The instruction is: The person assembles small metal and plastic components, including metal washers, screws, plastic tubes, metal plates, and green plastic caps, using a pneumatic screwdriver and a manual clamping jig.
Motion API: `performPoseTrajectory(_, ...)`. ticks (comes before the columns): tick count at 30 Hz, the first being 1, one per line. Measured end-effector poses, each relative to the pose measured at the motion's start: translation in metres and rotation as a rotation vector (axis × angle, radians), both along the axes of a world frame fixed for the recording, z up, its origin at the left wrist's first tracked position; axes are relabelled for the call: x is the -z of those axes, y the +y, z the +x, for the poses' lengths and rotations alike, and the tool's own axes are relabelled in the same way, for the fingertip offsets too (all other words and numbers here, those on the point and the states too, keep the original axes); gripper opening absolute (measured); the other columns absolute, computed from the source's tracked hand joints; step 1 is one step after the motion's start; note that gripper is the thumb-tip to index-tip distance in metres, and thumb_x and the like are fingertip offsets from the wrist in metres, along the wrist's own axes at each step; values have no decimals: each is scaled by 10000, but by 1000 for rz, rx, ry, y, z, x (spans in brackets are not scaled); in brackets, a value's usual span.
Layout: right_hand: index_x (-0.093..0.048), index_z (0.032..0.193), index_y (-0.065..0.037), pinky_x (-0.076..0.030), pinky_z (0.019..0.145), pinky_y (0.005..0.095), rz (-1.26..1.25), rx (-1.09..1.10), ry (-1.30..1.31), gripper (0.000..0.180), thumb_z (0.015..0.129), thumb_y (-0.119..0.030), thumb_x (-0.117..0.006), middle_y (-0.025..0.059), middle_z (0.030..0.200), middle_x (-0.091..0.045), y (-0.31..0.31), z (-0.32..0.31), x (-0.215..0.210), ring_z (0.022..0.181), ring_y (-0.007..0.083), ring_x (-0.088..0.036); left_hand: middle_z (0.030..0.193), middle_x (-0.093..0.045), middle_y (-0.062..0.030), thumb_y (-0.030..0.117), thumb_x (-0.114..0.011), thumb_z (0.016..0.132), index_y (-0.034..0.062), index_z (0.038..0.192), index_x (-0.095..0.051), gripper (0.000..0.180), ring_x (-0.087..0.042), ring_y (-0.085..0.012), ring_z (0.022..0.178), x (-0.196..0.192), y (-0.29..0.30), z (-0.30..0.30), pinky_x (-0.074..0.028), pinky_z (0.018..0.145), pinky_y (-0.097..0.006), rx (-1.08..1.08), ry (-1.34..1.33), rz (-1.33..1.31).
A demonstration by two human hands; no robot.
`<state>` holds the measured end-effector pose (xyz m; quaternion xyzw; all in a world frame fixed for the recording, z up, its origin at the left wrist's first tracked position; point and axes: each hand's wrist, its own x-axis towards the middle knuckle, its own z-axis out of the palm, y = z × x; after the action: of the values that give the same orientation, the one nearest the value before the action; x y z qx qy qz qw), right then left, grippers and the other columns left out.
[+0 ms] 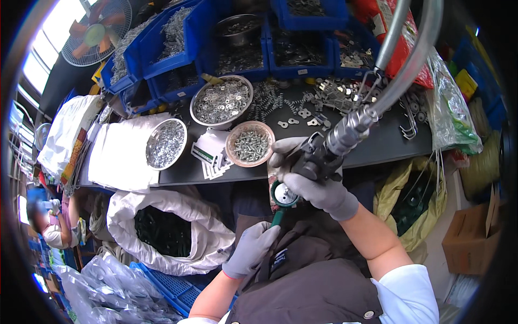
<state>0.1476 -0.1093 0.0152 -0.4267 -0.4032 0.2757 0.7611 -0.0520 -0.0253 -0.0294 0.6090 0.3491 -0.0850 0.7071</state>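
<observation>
My left hand (251,249), in a grey glove, is closed round the handle of a green part (277,217) with a ring-shaped head. A shiny round metal piece (284,194) sits inside that ring. My right hand (319,193), also gloved, wraps round the black body of a power screwdriver (315,160) hanging from a metal fitting and a clear hose. The screwdriver's lower end stands close to the green ring; whether it touches is hidden by my fingers. Just left of my right hand, a pink bowl (249,144) of screws rests on the bench edge.
Bowls of washers (222,102) and small metal parts (167,143) stand on the dark bench (345,154). Blue bins (299,70) line the back. Below hang a white sack (208,251) and a yellow sack (380,200) with green parts. Another person (56,224) is at far left.
</observation>
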Motion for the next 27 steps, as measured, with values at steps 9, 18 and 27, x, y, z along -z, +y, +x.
performPoseTrajectory(9,-592,1189,11,-573,809,336,17,49,1,383,811,65,-618,98,975,-651,0,4,1,883,158,-656,628,-554,4,254,-590,991,17,910,-586,250,-475,-61,514,-7,2,2,-362,490,-230,34,47,53)
performPoseTrajectory(18,-586,1161,23,-579,783,321,18,156,15,338,829,85,-596,101,967,-653,-4,-1,-2,856,153,-666,649,-572,2,262,-585,989,17,917,-596,255,-483,-59,518,-15,-4,5,-364,495,-230,19,70,63)
performPoseTrajectory(27,-575,1163,23,-583,778,318,83,126,44,336,837,87,-629,102,966,-647,-3,-4,3,855,153,-662,671,-578,11,262,-588,988,21,920,-604,251,-483,-51,526,-22,-6,6,-368,501,-225,12,86,52)
